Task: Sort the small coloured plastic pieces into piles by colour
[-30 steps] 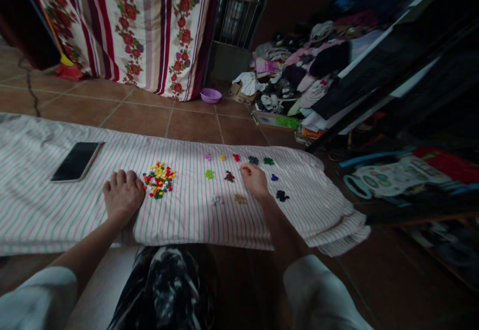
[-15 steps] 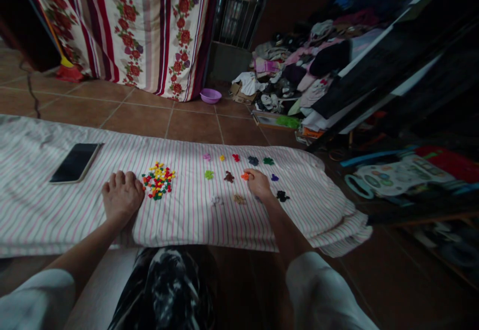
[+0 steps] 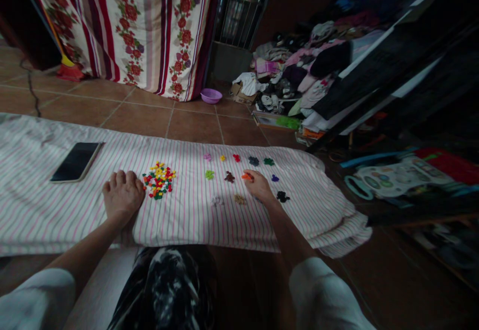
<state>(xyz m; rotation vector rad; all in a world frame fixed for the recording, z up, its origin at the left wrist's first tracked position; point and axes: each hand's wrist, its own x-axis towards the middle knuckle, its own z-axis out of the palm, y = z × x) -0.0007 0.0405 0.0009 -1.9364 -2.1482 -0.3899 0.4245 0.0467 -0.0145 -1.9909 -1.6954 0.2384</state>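
My left hand [image 3: 122, 194] lies flat on the striped cloth, fingers stretched out, just left of a mixed pile of small coloured pieces [image 3: 160, 180] in red, yellow, green, white and orange. Farther right, my right hand [image 3: 258, 186] is closed in a pinch at some small orange pieces [image 3: 247, 176], its fingers partly covering them. Around it sit single-colour clusters: brown pieces [image 3: 229, 176], red pieces [image 3: 236, 158], dark grey pieces [image 3: 253, 161], dark green pieces [image 3: 268, 161], blue pieces [image 3: 275, 178], black pieces [image 3: 283, 197] and tan pieces [image 3: 240, 199]. Another cluster is mostly hidden beneath the right hand.
Lime green pieces [image 3: 209, 175], pink pieces [image 3: 207, 157], yellow pieces [image 3: 223, 158] and pale grey pieces [image 3: 217, 201] lie left of the right hand. A phone [image 3: 77, 162] rests at far left. Beyond are a purple basin [image 3: 211, 96] and a clothes heap [image 3: 299, 66].
The right hand's fingers have shifted slightly at the orange pieces, showing a bit more orange by the fingertips. The left hand stays in place.
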